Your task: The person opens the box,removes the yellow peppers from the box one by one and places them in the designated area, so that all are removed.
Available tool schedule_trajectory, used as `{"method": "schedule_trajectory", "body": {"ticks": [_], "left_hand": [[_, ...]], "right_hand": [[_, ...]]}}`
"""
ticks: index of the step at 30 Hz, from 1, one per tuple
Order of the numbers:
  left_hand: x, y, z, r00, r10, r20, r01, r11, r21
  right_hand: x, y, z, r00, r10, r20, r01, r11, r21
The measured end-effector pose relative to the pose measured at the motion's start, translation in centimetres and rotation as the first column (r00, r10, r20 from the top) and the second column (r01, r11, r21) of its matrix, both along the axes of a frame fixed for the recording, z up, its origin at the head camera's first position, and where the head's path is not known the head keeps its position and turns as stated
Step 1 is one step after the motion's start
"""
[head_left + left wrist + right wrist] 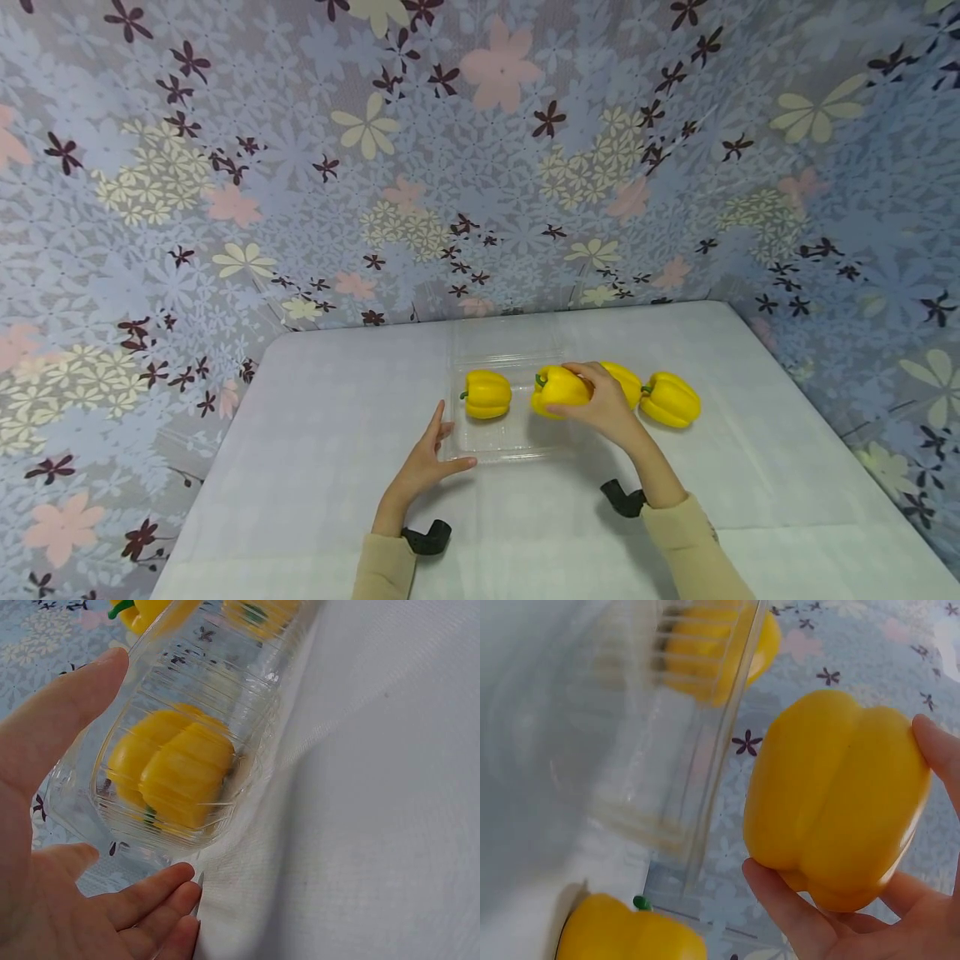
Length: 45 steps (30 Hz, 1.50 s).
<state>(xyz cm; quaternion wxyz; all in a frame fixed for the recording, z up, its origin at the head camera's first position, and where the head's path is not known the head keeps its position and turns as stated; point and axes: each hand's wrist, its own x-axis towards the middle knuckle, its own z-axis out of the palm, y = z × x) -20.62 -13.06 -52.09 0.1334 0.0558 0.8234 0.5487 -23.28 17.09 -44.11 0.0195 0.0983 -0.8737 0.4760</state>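
Note:
A yellow bell pepper point(558, 393) is gripped by my right hand point(606, 410), held over the right side of a clear plastic container point(487, 440). The right wrist view shows thumb and fingers around this bell pepper point(832, 795), its bottom end facing the palm. Inside the container, at its left, lies another yellow bell pepper point(487, 395) with a green stem pointing left. My left hand point(422, 468) is spread around the container's near left corner, fingers extended and thumb apart. In the left wrist view that bell pepper point(187, 769) shows through the ribbed wall, beside the fingertips.
Right of the container, two more yellow bell peppers lie on the white-covered table point(315, 433): one point(626, 385) partly hidden by my right hand, the other point(671, 400) farther right. The container's clear lid point(506, 337) lies back toward the floral wall covering point(420, 208).

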Motion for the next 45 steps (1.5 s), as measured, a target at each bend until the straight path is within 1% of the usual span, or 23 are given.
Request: {"method": "schedule_trajectory", "body": {"ticks": [10,17,22,28,34,40,45], "left_hand": [[0.1,0.0,0.2,1.0,-0.001,-0.005,0.001,1.0,-0.027],[0.0,0.1,-0.1,1.0,0.004,0.005,-0.003,0.999,-0.033],[0.0,0.1,0.0,1.0,-0.001,0.002,0.001,1.0,-0.026],[0.1,0.2,0.2,1.0,-0.005,-0.012,0.005,1.0,-0.024],[0.1,0.2,0.1,1.0,-0.003,-0.004,0.003,1.0,-0.025],[0.0,0.2,-0.1,1.0,-0.003,-0.001,0.003,1.0,-0.023],[0.1,0.0,-0.1,1.0,-0.011,-0.006,0.011,1.0,-0.025]], "right_hand": [[0.4,2.1,-0.3,0.998,-0.056,0.024,0.055,0.998,0.021],[0.8,3.4,-0.7,0.997,-0.076,0.032,0.076,0.997,0.016],[1.1,4.2,-1.1,0.993,-0.096,0.065,0.096,0.995,0.01],[1.5,5.2,-1.0,0.987,-0.139,0.087,0.135,0.99,0.043],[2.0,6.5,-0.7,0.977,-0.174,0.121,0.168,0.984,0.056],[2.4,7.7,-1.2,0.976,-0.19,0.103,0.186,0.981,0.054],[2.5,8.2,-1.3,0.976,-0.19,0.109,0.187,0.982,0.039]]}}
